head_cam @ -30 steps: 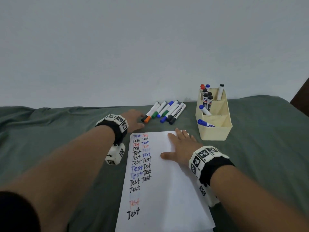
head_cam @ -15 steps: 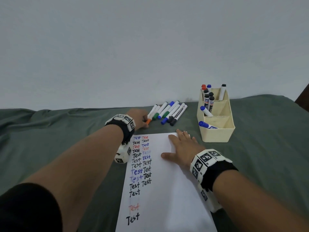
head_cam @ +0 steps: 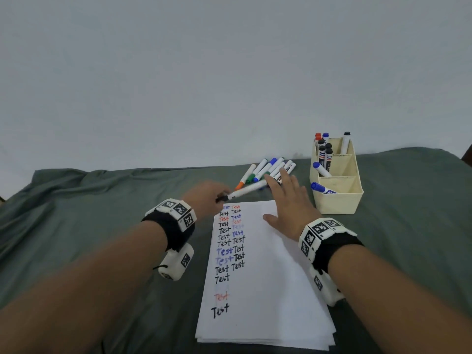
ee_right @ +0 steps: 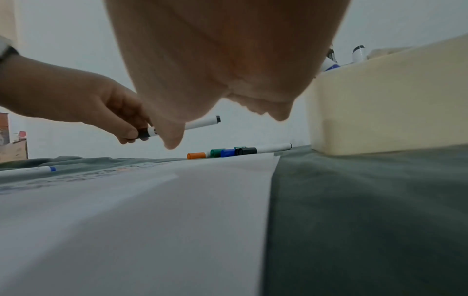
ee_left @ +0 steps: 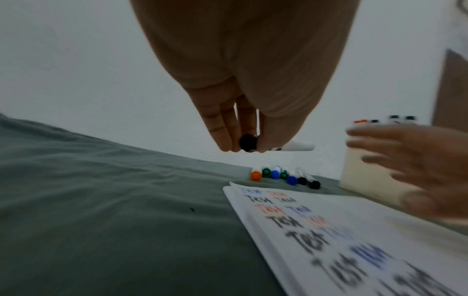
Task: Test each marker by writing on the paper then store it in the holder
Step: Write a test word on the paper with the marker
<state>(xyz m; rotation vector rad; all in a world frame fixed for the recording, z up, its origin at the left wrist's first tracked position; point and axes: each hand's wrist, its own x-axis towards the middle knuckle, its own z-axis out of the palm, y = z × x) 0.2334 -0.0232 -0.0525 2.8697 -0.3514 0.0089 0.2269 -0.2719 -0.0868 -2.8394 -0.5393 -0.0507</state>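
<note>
Black-capped marker sits pinched by its cap in your left hand fingers; your right hand fingers spread loose just beside its barrel.

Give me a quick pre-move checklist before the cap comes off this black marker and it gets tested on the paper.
1. Marker held: left hand grips the black marker at its capped end. Ok.
2. Cap on: black cap in place between the fingers. Ok.
3. Right hand free: open, holding nothing. Ok.
4. Writing room: paper blank right of the "Test" columns. Ok.
5. Holder space: front compartment holds one blue marker. Ok.
6. Ink works: cannot tell.
</note>
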